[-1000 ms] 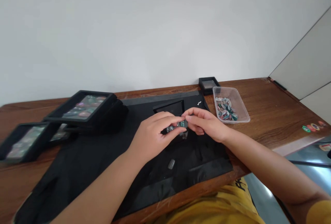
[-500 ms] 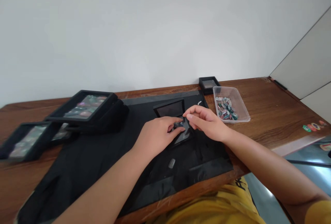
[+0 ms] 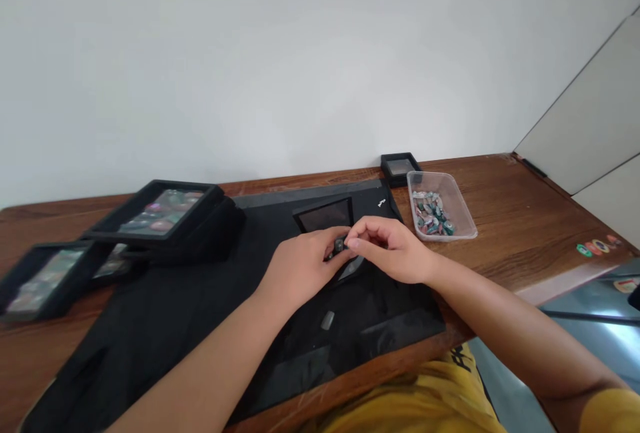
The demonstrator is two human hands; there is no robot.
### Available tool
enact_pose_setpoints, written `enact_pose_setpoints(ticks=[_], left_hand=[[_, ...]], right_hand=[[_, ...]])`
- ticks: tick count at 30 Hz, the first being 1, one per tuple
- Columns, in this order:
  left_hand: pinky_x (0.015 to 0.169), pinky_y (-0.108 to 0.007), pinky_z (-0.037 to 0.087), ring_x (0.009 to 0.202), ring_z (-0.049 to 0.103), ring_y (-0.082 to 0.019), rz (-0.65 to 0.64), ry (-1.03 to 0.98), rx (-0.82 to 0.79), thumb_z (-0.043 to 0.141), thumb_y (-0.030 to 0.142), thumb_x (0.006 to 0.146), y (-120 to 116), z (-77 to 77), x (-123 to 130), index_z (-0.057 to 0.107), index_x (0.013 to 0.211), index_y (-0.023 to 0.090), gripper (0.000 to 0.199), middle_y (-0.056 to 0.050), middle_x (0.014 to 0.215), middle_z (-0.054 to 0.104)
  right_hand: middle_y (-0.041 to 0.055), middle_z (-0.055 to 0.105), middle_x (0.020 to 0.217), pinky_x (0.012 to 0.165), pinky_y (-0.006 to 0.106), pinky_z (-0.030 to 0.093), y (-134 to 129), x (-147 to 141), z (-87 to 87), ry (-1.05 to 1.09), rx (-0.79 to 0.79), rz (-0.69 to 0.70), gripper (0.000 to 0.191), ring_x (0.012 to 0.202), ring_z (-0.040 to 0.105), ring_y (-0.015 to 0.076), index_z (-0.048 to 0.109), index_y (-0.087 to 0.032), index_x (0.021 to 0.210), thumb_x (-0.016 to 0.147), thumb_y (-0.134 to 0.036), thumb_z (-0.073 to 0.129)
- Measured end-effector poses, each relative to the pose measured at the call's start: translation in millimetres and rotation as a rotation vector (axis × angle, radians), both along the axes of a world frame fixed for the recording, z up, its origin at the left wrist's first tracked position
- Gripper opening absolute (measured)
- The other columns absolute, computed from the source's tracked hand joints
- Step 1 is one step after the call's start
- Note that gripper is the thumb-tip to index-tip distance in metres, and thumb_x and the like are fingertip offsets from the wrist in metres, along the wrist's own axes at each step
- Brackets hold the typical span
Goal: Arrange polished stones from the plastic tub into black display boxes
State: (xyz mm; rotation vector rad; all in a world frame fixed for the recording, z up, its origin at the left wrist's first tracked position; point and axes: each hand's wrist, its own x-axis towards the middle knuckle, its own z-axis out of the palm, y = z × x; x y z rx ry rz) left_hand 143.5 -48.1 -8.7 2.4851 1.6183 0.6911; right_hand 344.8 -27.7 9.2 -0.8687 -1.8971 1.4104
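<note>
A small black hinged box stands opened on the black mat, its lid tilted up behind my hands. My left hand reaches over the box's lower half, thumb and forefinger curled around a small dark piece. My right hand is at the box's right side, thumb and fingertips pinched together beside that piece; whatever they hold is too small to make out. Both hands' fingertips nearly meet. A small grey translucent piece lies on the mat nearer to me.
Black display cases of stones are stacked at the left, with another case beside them. A clear plastic tub of colourful stones and a small black case stand at the right. The black mat covers the table's middle.
My right hand has moved left and slightly down, bringing its fingertips to the piece by my left hand. My left hand has stayed nearly in place. The view has shifted slightly.
</note>
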Motion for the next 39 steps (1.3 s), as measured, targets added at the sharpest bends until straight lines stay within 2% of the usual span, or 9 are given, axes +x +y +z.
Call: enact_pose_setpoints(ticks=[3,6,10,14,16,26,32,35,39], left_hand=[[0.042,-0.024,0.033,0.041,0.057,-0.014,-0.036,-0.04,0.023,0.065,0.041,0.093,-1.7,3.5,-8.5,0.08,0.102,0.029,0.021,0.006,0.057,0.067],[0.047,-0.024,0.043,0.045,0.06,-0.013,-0.158,-0.119,0.129,0.06,0.043,0.098,-5.2,12.2,-18.8,0.081,0.098,0.028,0.026,0.003,0.064,0.074],[0.05,-0.024,0.049,0.044,0.058,-0.012,-0.224,-0.251,0.314,0.061,0.038,0.101,-9.6,27.2,-26.2,0.076,0.081,0.026,0.027,0.003,0.06,0.071],[0.045,-0.024,0.044,0.042,0.054,-0.011,-0.183,-0.313,0.407,0.062,0.031,0.1,-9.8,35.1,-27.1,0.067,0.067,0.025,0.034,0.005,0.049,0.062],[0.043,-0.024,0.041,0.041,0.052,-0.01,-0.168,-0.319,0.434,0.064,0.032,0.1,-9.1,35.9,-26.5,0.065,0.065,0.024,0.035,0.005,0.048,0.059],[0.041,-0.025,0.035,0.039,0.043,-0.009,-0.188,-0.292,0.419,0.059,0.029,0.101,-9.5,35.5,-22.6,0.059,0.06,0.023,0.041,0.006,0.044,0.046],[0.048,-0.025,0.046,0.05,0.062,-0.012,-0.282,-0.376,0.398,0.043,0.026,0.107,-11.1,34.0,-26.6,0.07,0.079,0.025,0.039,0.003,0.059,0.069],[0.05,-0.026,0.048,0.051,0.063,-0.013,-0.289,-0.429,0.378,0.037,0.03,0.11,-11.5,32.9,-27.2,0.071,0.085,0.028,0.043,0.003,0.06,0.068],[0.054,-0.026,0.051,0.056,0.068,-0.014,-0.283,-0.434,0.349,0.039,0.029,0.11,-10.6,30.3,-26.9,0.072,0.086,0.029,0.04,0.002,0.067,0.074]], right_hand=[[-0.0031,0.058,0.07,0.059,0.024,0.036,-1.2,6.3,6.1,-0.13,0.147,0.047,0.028,0.061,0.048,0.0104,0.065,-0.019,0.083,0.096,-0.044,0.067],[-0.0047,0.059,0.066,0.06,0.024,0.035,-3.6,8.3,6.5,-0.274,0.355,0.185,0.022,0.059,0.051,0.0096,0.071,-0.019,0.082,0.091,-0.038,0.077],[-0.002,0.069,0.074,0.06,0.024,0.034,-11.6,0.9,0.6,-0.44,0.513,0.355,0.031,0.065,0.06,0.0122,0.078,-0.021,0.1,0.089,-0.05,0.081],[0.003,0.08,0.095,0.06,0.026,0.035,-21.9,-9.5,-2.6,-0.585,0.607,0.448,0.038,0.082,0.071,0.0171,0.075,-0.023,0.122,0.097,-0.052,0.071],[0.0039,0.081,0.1,0.059,0.027,0.034,-25.6,-13.5,-3.0,-0.637,0.643,0.476,0.036,0.088,0.072,0.0185,0.076,-0.023,0.123,0.1,-0.05,0.068],[0.0012,0.082,0.099,0.06,0.026,0.035,-28.5,-20.1,3.2,-0.696,0.577,0.487,0.016,0.091,0.073,0.0173,0.077,-0.022,0.104,0.102,-0.034,0.066],[0.0045,0.082,0.098,0.063,0.029,0.04,-33.9,-22.3,8.2,-0.752,0.569,0.47,0.025,0.089,0.075,0.0213,0.074,-0.02,0.106,0.099,-0.043,0.068],[0.0079,0.082,0.097,0.061,0.031,0.041,-39.3,-26.5,9.3,-0.825,0.607,0.489,0.036,0.086,0.076,0.0239,0.071,-0.017,0.111,0.101,-0.051,0.064],[0.0087,0.082,0.097,0.06,0.034,0.042,-45.2,-31.6,9.8,-0.89,0.62,0.51,0.034,0.087,0.077,0.0255,0.069,-0.015,0.113,0.106,-0.045,0.055]])
